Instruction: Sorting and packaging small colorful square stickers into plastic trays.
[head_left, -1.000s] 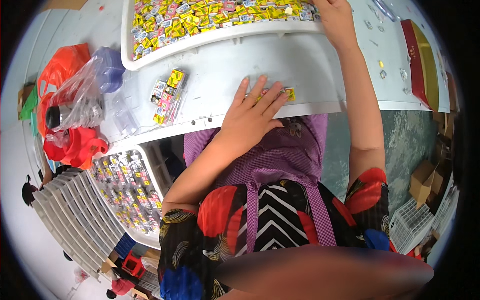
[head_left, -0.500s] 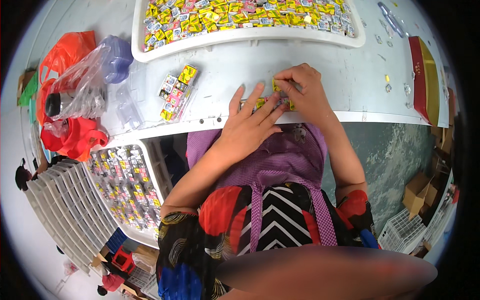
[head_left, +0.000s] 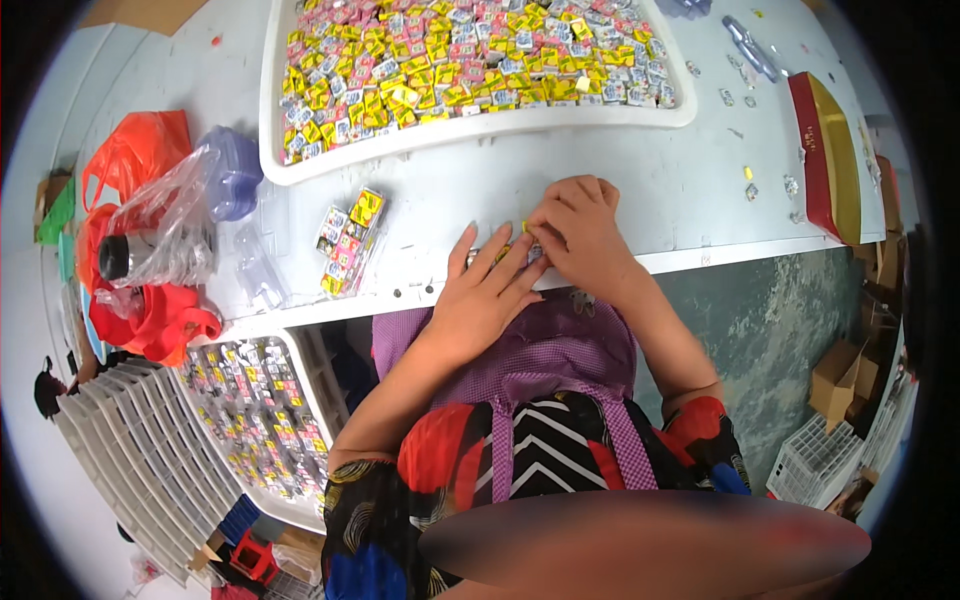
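My left hand (head_left: 478, 305) lies with its fingers spread over a short row of small printed boxes (head_left: 503, 254) near the table's front edge. Only bits of that row show between the fingers. Just right of it, my right hand (head_left: 582, 235) has thumb and fingertips pinched on a small yellow box (head_left: 527, 228) at the row's far side, mostly covered by the fingers. Left of both hands, a clear pack holding several such boxes (head_left: 350, 243) rests on the table.
A large white tray (head_left: 480, 130) heaped with small yellow, pink and white boxes stands beyond my hands. At left are clear plastic shells (head_left: 258, 265), a steel bottle (head_left: 165, 255) and red bags (head_left: 150, 145). A red-and-gold box (head_left: 825, 160) stands right. Below left, another tray (head_left: 315, 400) holds packs.
The view has tipped farther up the table, so more of the heaped tray shows. My right hand has moved closer to my left hand, its fingers still pinched at the row.
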